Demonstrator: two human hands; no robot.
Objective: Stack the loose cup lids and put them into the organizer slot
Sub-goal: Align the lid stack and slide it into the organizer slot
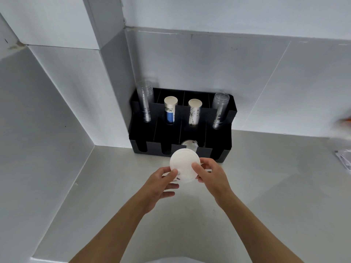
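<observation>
I hold a stack of white round cup lids (183,164) in both hands, just in front of the black organizer (218,150). My left hand (161,185) pinches the stack's lower left edge. My right hand (210,175) grips its right edge, thumb on top. The stack's flat side faces me, tilted up. Behind it, a clear lid (189,144) sits in the organizer's third front slot from the left. The other front slots look dark.
Two stacks of clear plastic cups (145,103) (219,111) and two stacks of paper cups (170,111) (194,112) stand in the organizer's back compartments. Walls close in on the left and behind. Crumpled white paper (343,158) lies at the counter's right edge.
</observation>
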